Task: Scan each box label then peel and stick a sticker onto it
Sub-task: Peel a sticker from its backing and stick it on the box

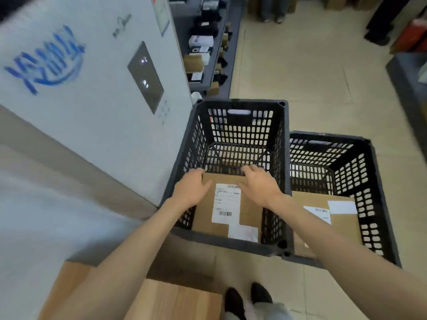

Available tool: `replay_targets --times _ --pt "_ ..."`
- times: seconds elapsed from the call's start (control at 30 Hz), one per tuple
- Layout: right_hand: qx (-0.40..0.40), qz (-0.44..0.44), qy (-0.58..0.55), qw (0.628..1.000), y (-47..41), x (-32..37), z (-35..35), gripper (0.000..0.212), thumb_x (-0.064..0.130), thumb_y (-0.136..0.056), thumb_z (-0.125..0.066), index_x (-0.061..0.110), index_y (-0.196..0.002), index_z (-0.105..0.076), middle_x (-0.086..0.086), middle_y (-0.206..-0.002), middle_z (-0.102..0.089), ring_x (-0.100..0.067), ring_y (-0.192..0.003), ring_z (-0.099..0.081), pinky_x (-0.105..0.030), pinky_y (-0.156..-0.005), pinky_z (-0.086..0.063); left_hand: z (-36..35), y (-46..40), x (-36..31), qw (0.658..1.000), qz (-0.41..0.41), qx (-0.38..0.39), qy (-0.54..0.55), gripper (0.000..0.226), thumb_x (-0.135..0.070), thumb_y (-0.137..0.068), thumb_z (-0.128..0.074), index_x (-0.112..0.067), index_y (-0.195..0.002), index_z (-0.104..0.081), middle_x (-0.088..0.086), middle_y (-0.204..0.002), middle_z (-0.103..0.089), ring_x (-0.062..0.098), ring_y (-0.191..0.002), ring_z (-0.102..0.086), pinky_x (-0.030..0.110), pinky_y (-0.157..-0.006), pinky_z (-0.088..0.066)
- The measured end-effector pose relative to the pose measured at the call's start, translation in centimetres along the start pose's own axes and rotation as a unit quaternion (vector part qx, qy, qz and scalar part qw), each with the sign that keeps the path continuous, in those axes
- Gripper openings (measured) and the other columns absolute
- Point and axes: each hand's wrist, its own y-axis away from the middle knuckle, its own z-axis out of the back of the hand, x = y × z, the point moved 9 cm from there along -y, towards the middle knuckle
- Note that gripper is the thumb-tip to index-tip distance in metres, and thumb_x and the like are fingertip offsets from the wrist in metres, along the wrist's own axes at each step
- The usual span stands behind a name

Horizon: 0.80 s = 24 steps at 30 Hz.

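A brown cardboard box point(205, 218) lies in the near part of the left black crate point(240, 105). A white shipping label point(226, 204) with barcodes is on its top, and a second white patch sits at its near right corner. My left hand point(193, 187) grips the box's far left corner. My right hand point(260, 183) grips its far edge on the right, fingers curled over the rim. A second labelled cardboard box point(342, 227) lies in the right black crate point(379, 181), partly hidden by my right forearm.
A white cabinet with a dark panel point(145, 77) stands to the left of the crates. A wooden tabletop point(173, 301) is below my arms, and my shoes point(247, 299) stand on the tiled floor. Shelves of boxes point(205, 49) line the far aisle. A person's legs point(272, 10) stand far off.
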Motion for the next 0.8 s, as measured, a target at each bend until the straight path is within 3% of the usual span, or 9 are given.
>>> replay_targets --times 0.17,0.3,0.47,0.6,0.8 --pt "-0.051 0.193 0.049 0.979 2.6 8.2 7.3 0.044 0.043 -0.103 -0.047 0.013 -0.135 -0.051 -0.006 -0.126 -0.058 -0.025 -0.113 -0.058 -0.042 -0.095 -0.05 6.9 8.4 -2.8 0.992 -0.028 -0.094 -0.073 0.051 -0.053 -0.103 -0.046 -0.021 -0.141 -0.051 0.001 -0.139 -0.058 0.022 -0.125 -0.056 0.039 -0.098 -0.048" --pt "-0.054 0.326 0.047 0.943 5.4 15.2 8.5 0.042 0.045 -0.102 -0.047 0.014 -0.131 -0.055 -0.006 -0.126 -0.06 -0.026 -0.114 -0.058 -0.042 -0.094 -0.05 9.4 16.3 -0.6 0.98 0.044 -0.186 -0.059 0.05 -0.053 -0.102 -0.046 -0.021 -0.141 -0.052 0.001 -0.139 -0.059 0.022 -0.123 -0.057 0.038 -0.1 -0.046" --pt "-0.001 0.454 0.051 0.89 12.2 22.7 4.8 0.043 0.045 -0.104 -0.042 0.015 -0.13 -0.055 -0.006 -0.126 -0.06 -0.026 -0.113 -0.057 -0.04 -0.091 -0.047 8.1 28.4 5.3 0.957 0.184 -0.216 -0.057 0.051 -0.054 -0.101 -0.048 -0.023 -0.141 -0.052 0.002 -0.139 -0.059 0.024 -0.127 -0.055 0.041 -0.105 -0.044" --pt "0.033 0.548 0.066 0.834 19.4 28.9 1.2 0.042 0.044 -0.105 -0.041 0.014 -0.131 -0.055 -0.005 -0.126 -0.06 -0.028 -0.115 -0.057 -0.039 -0.088 -0.047 6.7 40.2 9.9 0.917 0.304 -0.25 -0.064 0.051 -0.054 -0.101 -0.047 -0.024 -0.142 -0.05 0.0 -0.139 -0.059 0.022 -0.129 -0.053 0.04 -0.104 -0.043" --pt "0.041 0.665 0.095 0.74 33.4 38.7 -3.4 0.042 0.045 -0.104 -0.043 0.015 -0.132 -0.054 -0.006 -0.132 -0.056 -0.027 -0.122 -0.052 -0.041 -0.099 -0.043 3.5 60.4 13.0 0.829 0.458 -0.317 -0.05 0.051 -0.053 -0.101 -0.047 -0.022 -0.141 -0.051 -0.001 -0.136 -0.06 0.021 -0.126 -0.054 0.04 -0.1 -0.044"
